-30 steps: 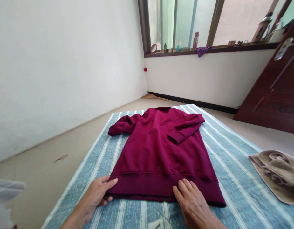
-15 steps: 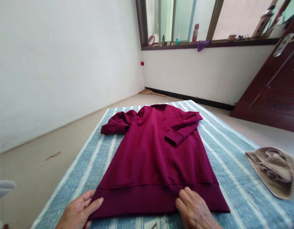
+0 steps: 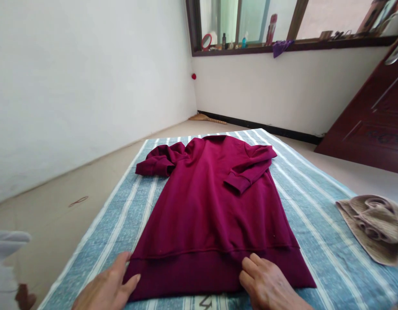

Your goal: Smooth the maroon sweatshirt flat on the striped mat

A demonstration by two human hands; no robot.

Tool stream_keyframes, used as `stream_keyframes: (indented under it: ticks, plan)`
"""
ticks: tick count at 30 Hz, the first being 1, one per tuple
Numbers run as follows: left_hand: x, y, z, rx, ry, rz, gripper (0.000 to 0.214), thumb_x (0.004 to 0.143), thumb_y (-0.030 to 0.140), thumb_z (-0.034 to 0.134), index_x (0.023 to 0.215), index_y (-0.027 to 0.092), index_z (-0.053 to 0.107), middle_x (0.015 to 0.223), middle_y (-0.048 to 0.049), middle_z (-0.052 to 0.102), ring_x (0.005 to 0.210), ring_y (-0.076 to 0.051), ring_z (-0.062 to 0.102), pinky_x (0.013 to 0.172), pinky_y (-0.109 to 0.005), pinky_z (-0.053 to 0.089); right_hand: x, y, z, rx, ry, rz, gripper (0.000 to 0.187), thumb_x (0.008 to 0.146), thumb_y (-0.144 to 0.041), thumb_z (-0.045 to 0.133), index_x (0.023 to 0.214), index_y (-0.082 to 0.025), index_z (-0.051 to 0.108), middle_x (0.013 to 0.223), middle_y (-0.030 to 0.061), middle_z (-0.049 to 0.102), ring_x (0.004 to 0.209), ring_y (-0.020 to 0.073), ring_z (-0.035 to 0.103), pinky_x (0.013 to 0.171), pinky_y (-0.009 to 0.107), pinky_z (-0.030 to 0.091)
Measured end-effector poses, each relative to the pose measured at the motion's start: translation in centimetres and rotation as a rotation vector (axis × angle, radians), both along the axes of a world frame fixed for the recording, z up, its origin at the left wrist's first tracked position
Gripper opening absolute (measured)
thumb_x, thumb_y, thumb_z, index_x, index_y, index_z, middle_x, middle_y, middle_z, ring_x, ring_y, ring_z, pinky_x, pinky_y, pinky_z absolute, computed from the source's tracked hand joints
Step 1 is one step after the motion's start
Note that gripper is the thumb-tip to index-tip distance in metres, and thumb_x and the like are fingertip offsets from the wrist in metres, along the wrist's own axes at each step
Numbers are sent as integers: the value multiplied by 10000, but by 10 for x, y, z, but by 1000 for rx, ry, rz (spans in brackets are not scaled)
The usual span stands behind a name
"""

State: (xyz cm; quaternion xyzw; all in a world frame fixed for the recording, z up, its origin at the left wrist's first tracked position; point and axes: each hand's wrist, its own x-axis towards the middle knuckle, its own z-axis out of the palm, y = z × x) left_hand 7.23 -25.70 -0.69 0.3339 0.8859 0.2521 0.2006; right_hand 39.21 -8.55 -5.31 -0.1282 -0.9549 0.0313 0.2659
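A maroon sweatshirt [image 3: 199, 206] lies spread face down or face up, I cannot tell which, with its wide ribbed hem toward me. Its right sleeve [image 3: 247, 172] is folded inward over the body; the left one [image 3: 158, 161] lies bunched out to the side. At the hem's left corner is my left hand [image 3: 105, 282], thumb resting on the cloth and forefinger apart from it along the edge. My right hand [image 3: 266, 280] has its fingers curled closed on the hem, right of the middle.
Under the sweatshirt is a blue and white striped sheet [image 3: 121, 215]. A rolled brown cloth item [image 3: 373, 228] lies at the right. On the floor are a thin cord loop [image 3: 78, 201] and a broom [image 3: 207, 118]. A dark red door [image 3: 366, 125] stands at the right.
My left thumb and forefinger have spread wider at the hem corner. The right hand keeps its hold on the hem. The view has tilted slightly downward.
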Motion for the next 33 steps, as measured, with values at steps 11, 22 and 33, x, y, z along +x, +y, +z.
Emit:
stream_keyframes:
  ticks: [11, 22, 33]
  plan:
    - [124, 88, -34, 406, 579, -717, 302, 879, 223, 473, 1156, 143, 561, 1237, -145, 624, 1191, -261, 555, 975, -432, 505, -61, 27, 54, -626, -61, 142, 197, 873, -48, 433, 906, -161, 591, 861, 37, 609, 770, 133, 546, 697, 230, 399]
    - [119, 77, -48, 267, 711, -695, 488, 866, 326, 526, 1301, 117, 451, 1389, -177, 502, 1306, -274, 439, 1011, -475, 457, -59, 44, 21, -832, -41, -47, 121, 773, -67, 620, 798, -175, 669, 838, 5, 611, 774, 121, 560, 724, 212, 407]
    - [120, 75, -56, 261, 647, -678, 505, 848, 316, 546, 1321, 162, 460, 1438, -131, 456, 1341, -270, 388, 1052, -482, 413, -77, 33, 17, -406, -318, -201, 144, 823, -145, 575, 701, -196, 632, 802, 13, 583, 759, 150, 527, 601, 253, 327]
